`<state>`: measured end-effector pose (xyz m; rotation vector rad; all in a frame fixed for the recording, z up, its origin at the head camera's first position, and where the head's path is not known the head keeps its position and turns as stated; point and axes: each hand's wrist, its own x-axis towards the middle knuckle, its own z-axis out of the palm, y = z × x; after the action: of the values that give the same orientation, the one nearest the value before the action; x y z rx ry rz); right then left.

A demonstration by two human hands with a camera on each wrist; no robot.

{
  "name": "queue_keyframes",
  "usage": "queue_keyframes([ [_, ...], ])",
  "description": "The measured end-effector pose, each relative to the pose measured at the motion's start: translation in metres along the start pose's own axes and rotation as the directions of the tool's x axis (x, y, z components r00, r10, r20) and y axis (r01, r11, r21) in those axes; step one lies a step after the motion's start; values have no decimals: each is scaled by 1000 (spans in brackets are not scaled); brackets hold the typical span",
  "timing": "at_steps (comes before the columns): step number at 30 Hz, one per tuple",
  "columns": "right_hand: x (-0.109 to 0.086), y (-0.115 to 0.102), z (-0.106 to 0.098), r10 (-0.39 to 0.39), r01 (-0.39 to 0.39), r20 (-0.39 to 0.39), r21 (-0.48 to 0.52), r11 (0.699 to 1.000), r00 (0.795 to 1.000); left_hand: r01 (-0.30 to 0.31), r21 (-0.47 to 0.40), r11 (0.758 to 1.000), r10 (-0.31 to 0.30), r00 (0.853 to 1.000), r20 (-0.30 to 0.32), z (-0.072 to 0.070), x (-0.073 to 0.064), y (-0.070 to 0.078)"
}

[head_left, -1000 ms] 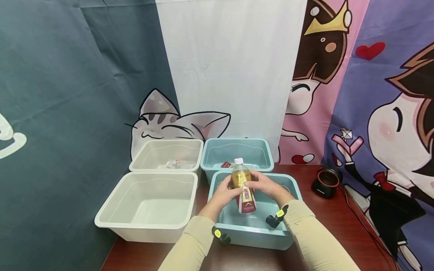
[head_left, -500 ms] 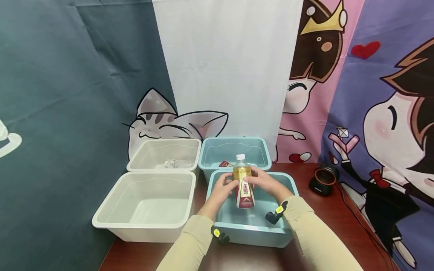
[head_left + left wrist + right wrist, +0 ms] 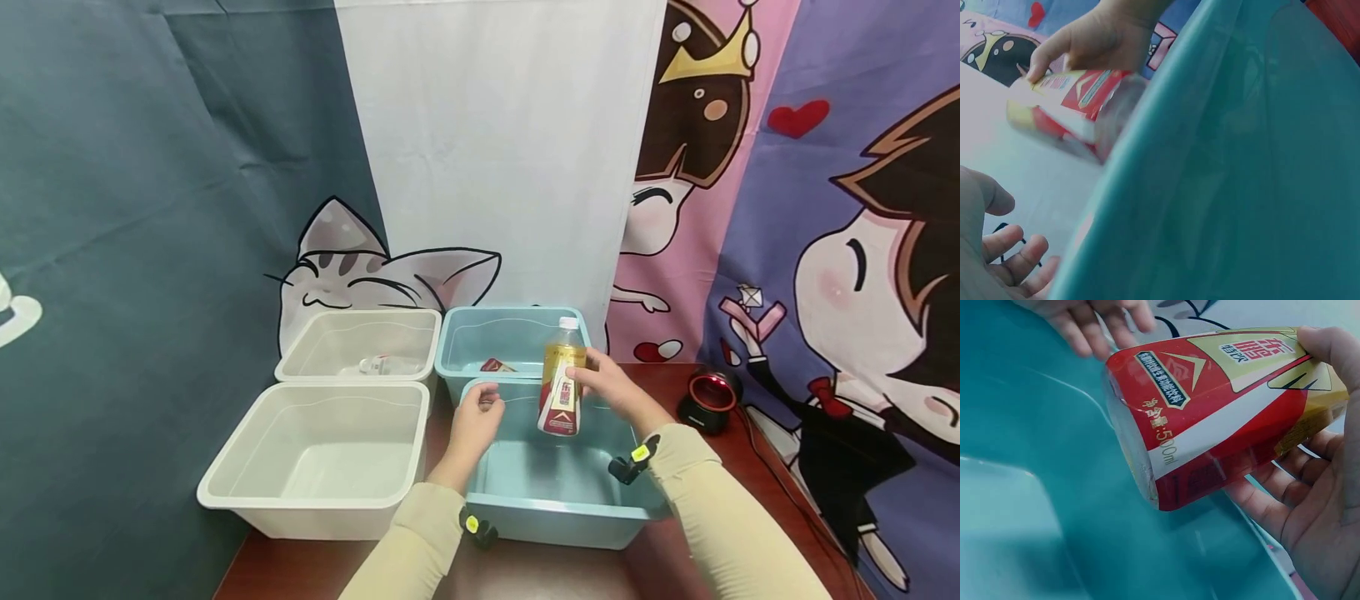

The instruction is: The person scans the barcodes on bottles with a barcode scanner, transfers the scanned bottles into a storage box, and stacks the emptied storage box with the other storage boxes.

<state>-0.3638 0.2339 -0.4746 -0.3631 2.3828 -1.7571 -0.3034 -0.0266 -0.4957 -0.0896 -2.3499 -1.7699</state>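
A drink bottle [image 3: 561, 387] with a white cap and a red, white and gold label hangs upright, slightly tilted, over the near blue bin [image 3: 555, 507]. My right hand [image 3: 617, 387] grips it around the upper label, thumb in front and fingers behind, as the right wrist view shows with the bottle [image 3: 1210, 419] large and close. My left hand [image 3: 474, 425] is off the bottle, held over the left side of the same bin with its fingers loosely bent and nothing in them. In the left wrist view, the left hand [image 3: 997, 244] is apart from the bottle [image 3: 1085, 112].
To the left stands a near white bin [image 3: 315, 502]; behind it a far white bin [image 3: 300, 367] holds a clear plastic bottle [image 3: 390, 365]. A far blue bin [image 3: 450, 367] has a red-labelled piece [image 3: 495, 365] inside. A black scanner-like device [image 3: 708, 400], glowing red, sits right with its cable.
My left hand has let go of the bottle and drawn left. My right hand has carried the bottle right and slightly up. The black device now glows red.
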Motion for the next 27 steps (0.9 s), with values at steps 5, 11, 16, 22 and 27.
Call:
queue_keyframes([
  [5, -3, -4, -18, -21, 22, -46, 32, 999, 999, 7, 35, 999, -6, 1000, -24, -15, 2, 0],
  [11, -9, -6, -38, -48, 59, -108, 105, 993, 993, 64, 154, 986, -57, 997, -50, -28, 6, 2],
  [16, -19, -7, -56, -54, 84, -158, 186, 979, 986, 128, 266, 955, -119, 992, -53, -36, 11, -2],
  [22, -29, -2, -80, -67, 137, -223, 315, 939, 972, 199, 318, 927, -197, 980, -42, -45, 14, -9],
  [27, -37, 2, -96, -81, 176, -258, 371, 912, 963, 199, 334, 921, -204, 979, -20, -50, 15, -16],
])
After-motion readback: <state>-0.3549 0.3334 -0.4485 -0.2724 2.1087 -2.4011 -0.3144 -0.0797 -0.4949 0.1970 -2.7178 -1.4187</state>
